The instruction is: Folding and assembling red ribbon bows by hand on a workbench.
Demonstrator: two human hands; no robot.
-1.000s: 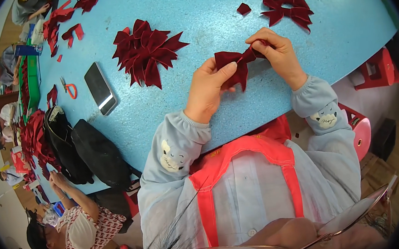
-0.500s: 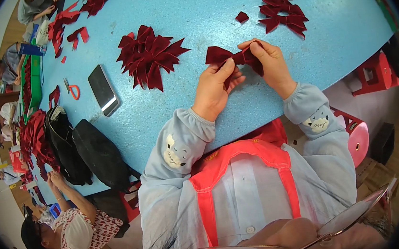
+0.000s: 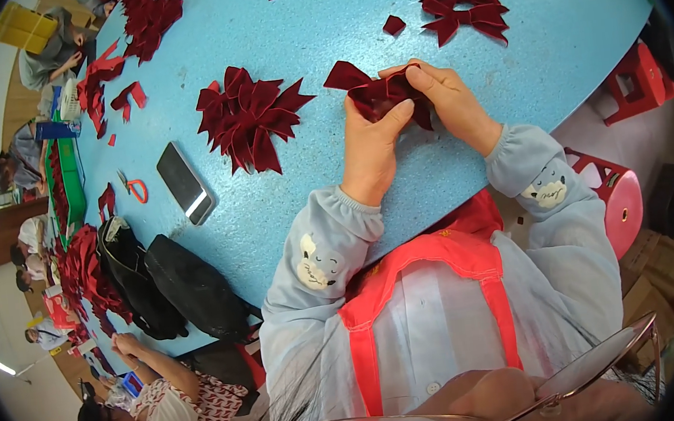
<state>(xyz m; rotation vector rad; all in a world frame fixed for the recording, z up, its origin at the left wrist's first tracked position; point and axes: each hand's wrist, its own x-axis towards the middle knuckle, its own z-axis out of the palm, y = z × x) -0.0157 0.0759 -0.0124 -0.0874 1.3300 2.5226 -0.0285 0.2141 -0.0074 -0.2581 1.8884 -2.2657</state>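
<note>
Between my two hands is a dark red velvet bow [image 3: 374, 93], held just above the blue table [image 3: 302, 189]. My left hand [image 3: 375, 138] pinches its near side with thumb and fingers. On the right end, my right hand [image 3: 444, 99] grips the velvet, thumb on top and fingers behind. A pile of dark red bows [image 3: 251, 121] lies left of my hands. Another group of bows [image 3: 463, 3] rests beyond my right hand, with a small velvet scrap [image 3: 394, 25] beside it.
Left on the table are a phone [image 3: 184, 183], orange-handled scissors [image 3: 135, 188], black pouches [image 3: 194, 285] and a green tray [image 3: 68, 183]. Velvet strips [image 3: 86, 263] pile near a co-worker [image 3: 169, 405]. Red stools [image 3: 641, 84] stand past the right edge.
The bow has turned and bunched between my hands; its left end now angles up. My left thumb has shifted right across the velvet. The whole view has tilted slightly.
</note>
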